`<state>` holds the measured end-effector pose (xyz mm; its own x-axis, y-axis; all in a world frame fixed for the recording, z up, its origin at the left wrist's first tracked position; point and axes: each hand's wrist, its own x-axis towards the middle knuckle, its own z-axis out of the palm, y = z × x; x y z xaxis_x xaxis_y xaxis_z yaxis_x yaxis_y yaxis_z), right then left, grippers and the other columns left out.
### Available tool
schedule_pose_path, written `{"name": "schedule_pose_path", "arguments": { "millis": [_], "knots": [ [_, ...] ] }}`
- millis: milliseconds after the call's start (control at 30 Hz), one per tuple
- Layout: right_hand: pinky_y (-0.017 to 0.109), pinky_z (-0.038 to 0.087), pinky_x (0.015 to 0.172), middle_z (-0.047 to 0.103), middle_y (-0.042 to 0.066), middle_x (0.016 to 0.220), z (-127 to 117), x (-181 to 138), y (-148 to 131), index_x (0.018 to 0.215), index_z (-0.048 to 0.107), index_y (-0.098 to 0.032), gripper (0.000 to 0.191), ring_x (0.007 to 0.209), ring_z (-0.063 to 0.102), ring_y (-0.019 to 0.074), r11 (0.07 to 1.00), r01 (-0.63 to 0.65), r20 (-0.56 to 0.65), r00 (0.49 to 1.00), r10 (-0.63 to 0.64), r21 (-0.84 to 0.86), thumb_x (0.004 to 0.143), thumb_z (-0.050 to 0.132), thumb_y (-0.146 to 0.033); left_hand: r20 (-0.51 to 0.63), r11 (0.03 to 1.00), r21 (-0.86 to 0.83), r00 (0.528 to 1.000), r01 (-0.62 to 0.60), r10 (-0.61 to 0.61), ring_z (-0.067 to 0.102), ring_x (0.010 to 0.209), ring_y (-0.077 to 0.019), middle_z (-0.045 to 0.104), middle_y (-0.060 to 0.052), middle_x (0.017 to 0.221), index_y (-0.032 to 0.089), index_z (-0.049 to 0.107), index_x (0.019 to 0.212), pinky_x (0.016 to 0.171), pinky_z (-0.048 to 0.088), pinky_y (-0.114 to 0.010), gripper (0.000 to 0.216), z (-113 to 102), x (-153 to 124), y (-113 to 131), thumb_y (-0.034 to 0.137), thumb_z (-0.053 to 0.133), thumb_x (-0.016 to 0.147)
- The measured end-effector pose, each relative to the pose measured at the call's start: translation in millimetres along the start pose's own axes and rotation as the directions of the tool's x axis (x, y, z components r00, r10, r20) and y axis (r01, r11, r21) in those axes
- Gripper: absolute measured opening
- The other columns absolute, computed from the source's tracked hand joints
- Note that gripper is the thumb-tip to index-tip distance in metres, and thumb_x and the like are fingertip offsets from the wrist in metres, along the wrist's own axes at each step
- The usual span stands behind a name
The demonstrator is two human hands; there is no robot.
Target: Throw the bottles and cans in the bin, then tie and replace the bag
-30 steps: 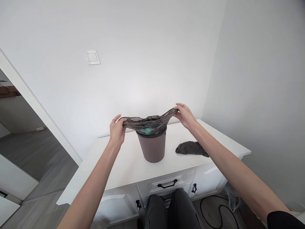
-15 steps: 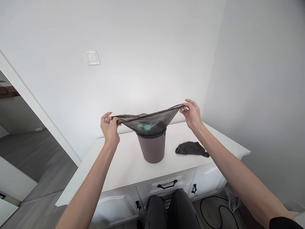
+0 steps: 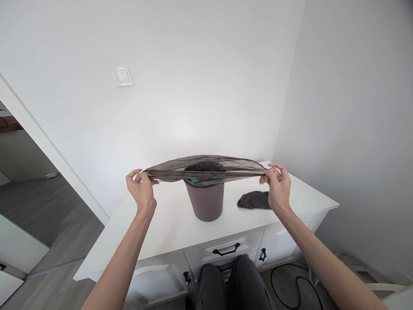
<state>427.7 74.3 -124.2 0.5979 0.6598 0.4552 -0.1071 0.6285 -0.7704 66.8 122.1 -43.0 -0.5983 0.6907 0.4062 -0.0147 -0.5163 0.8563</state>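
Observation:
A small brown waste bin (image 3: 206, 201) stands in the middle of a white cabinet top (image 3: 167, 224). A thin dark plastic bag (image 3: 206, 168) sits in it, its mouth stretched out wide and almost flat above the rim. My left hand (image 3: 140, 189) pinches the bag's left edge. My right hand (image 3: 278, 185) pinches the right edge. A bit of teal shows inside the bag at the rim. Most of the bag's contents are hidden.
A crumpled dark bag (image 3: 254, 200) lies on the cabinet top right of the bin. Drawers with black handles (image 3: 226, 250) face my knees (image 3: 230, 282). A black cable (image 3: 290, 286) lies on the floor at right. A wall switch (image 3: 122, 76) is on the wall, a doorway at left.
Both hands have moved farther apart and the right one lower, pulling the bag's mouth from a slack bunch into a wide, taut, flat opening over the bin.

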Motion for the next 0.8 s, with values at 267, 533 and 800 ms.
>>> {"name": "schedule_pose_path", "arguments": {
  "millis": [267,533,800],
  "knots": [
    [0.027,0.044,0.061,0.045,-0.009,0.060,-22.0,-22.8,25.8,0.101,0.063,-0.025,0.026,0.057,0.050,0.0130,0.979,-0.183,-0.033,0.982,0.187,0.088,0.082,0.075,-0.036,0.013,0.973,-0.089,0.977,0.215,-0.215,0.046,0.053,-0.0097,0.051,0.007,0.070,0.025,0.051,0.099,0.058,0.048,-0.026,0.026,-16.8,-10.7,-18.9,0.019,0.060,0.076],
    [0.024,0.045,0.057,0.050,-0.007,0.064,-29.6,-35.0,52.5,0.102,0.063,-0.025,0.034,0.060,0.049,0.0120,0.884,-0.398,0.036,0.915,0.402,0.245,0.076,0.081,-0.035,0.282,0.872,-0.301,0.910,0.386,-0.305,0.043,0.052,-0.0080,0.051,0.004,0.076,0.022,0.050,0.079,0.050,0.040,-0.024,0.021,-30.9,-14.8,-31.1,0.030,0.069,0.077],
    [0.023,0.047,0.053,0.056,-0.004,0.077,-35.4,-52.2,77.7,0.098,0.061,-0.023,0.030,0.058,0.049,0.0099,0.744,-0.561,0.131,0.821,0.555,0.365,0.077,0.077,-0.038,0.374,0.799,-0.186,0.793,0.572,-0.481,0.066,0.078,-0.0204,0.066,-0.004,0.083,0.022,0.061,0.090,0.067,0.053,-0.030,0.032,-49.1,-36.5,-59.8,0.051,0.064,0.077]
  ]
}}
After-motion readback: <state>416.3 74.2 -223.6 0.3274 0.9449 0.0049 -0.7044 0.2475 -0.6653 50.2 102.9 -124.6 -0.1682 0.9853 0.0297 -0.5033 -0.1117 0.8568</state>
